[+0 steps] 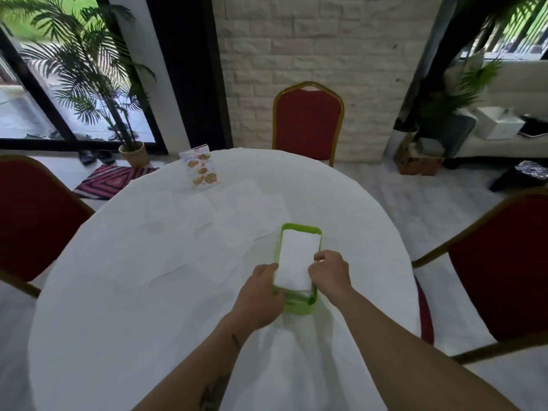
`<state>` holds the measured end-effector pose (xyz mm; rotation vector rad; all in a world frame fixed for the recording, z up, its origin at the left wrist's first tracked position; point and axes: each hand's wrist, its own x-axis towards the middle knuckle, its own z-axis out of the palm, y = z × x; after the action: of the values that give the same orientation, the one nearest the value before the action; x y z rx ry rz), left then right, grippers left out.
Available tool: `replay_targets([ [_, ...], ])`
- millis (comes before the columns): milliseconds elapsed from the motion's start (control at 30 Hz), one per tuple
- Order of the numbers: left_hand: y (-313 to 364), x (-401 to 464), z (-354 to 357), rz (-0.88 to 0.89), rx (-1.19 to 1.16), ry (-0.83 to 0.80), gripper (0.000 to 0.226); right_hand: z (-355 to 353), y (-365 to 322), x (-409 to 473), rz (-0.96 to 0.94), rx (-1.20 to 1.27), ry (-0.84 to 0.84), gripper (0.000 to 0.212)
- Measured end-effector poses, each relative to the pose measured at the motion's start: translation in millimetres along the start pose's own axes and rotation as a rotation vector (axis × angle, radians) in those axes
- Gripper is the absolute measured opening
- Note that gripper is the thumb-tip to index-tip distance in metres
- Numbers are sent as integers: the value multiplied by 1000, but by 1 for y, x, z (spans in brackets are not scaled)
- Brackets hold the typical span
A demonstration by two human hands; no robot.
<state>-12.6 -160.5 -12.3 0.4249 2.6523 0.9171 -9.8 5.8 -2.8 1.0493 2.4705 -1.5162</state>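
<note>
No text can be read anywhere. The menu card (200, 169), standing on the tabletop (118, 292) well beyond the hands and to their left, carries food pictures and print too blurred to make out.

Soft daylight from window (74, 84) at left, white tablecloth (148, 292) nearly blown out, slight blur, wide-angle bending at edges

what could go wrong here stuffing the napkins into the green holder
The napkin stack seems to ride over the green holder's near rim; pressed by the right hand, it may buckle or jam. The holder looks light: if the left hand loosens, it could slide and ruck the tablecloth.
</note>
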Motion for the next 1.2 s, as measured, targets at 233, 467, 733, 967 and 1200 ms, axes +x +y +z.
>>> replay_targets([
  [233,-4,1,12,-42,83,-18,54,0,4,-10,-409,-606,38,48],
  [467,-25,-3,-1,6,24,166,37,12,0,-13,-551,-912,-137,40],
  [733,-86,2,-44,-161,-69,259,34,74,-50,-35,-646,-615,-220,46],
  [967,-138,22,-51,-106,199,-59,63,130,-49,-52,-572,-596,-260,49],
  [1200,-174,17,-39,113,507,-255,64,146,-30,-69,-362,-627,-287,61],
])
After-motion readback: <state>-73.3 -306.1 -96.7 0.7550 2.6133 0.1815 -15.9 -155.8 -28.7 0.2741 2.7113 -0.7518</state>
